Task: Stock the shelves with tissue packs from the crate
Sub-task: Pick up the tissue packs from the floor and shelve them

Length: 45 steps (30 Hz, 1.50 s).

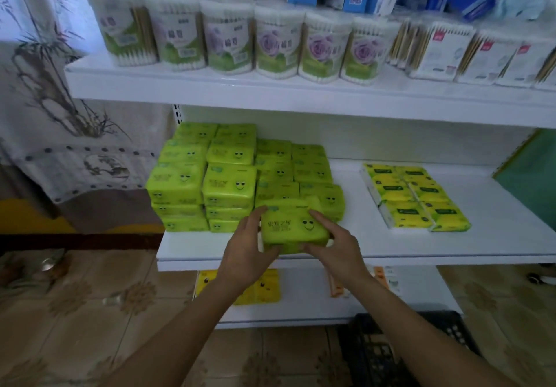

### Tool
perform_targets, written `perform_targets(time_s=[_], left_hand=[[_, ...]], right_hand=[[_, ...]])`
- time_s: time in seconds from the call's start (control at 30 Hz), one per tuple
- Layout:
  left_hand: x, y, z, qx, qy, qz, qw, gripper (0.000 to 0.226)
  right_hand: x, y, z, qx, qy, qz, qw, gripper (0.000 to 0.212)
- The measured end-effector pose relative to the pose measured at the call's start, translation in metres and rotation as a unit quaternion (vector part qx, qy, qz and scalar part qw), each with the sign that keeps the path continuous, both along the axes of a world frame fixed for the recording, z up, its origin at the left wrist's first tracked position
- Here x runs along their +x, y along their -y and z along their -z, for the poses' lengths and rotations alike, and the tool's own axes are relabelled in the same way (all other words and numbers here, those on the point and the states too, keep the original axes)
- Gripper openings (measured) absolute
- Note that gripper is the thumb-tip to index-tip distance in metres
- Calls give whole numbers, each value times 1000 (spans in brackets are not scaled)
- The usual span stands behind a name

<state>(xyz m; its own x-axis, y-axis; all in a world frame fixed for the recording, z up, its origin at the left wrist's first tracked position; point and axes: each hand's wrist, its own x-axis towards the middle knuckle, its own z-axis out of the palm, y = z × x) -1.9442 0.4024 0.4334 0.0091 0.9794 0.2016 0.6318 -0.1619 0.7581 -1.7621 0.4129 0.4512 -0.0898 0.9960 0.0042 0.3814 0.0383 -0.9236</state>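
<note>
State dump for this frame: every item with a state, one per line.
green tissue pack: gripped by both hands at the middle shelf front.
left hand: grips its left end.
right hand: grips its right end.
green pack stacks: piled in columns, shelf's left side.
yellow packs: flat, single layer, right of the stacks.
cotton swab tubs: upright, on the upper shelf.
black crate: on the floor, partly behind the right arm.

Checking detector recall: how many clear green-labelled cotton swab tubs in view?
6 clear green-labelled cotton swab tubs, in one row on the white upper shelf, left part; any behind are hidden.
</note>
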Motion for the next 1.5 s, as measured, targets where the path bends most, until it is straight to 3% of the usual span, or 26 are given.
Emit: perform_targets(time_s=[0.37,0.5,0.77,0.97,1.3,1.5], left_hand=[[-5,-128,-6,129,-35,-40,990,61],[16,-160,9,125,-45,-75,988,56],[32,-186,32,121,-226,-64,964,46],[26,-187,29,111,-183,-59,975,44],[22,-181,24,108,-147,-51,982,42],[34,-173,19,100,-145,-34,984,43]], right_hand=[[-15,-141,8,105,31,26,994,71],[-20,-208,26,145,62,45,986,72],[-43,-280,62,162,163,12,973,68],[-52,-301,55,151,170,37,973,59],[-63,-311,57,89,170,47,980,86],[-51,-295,54,116,185,58,974,80]])
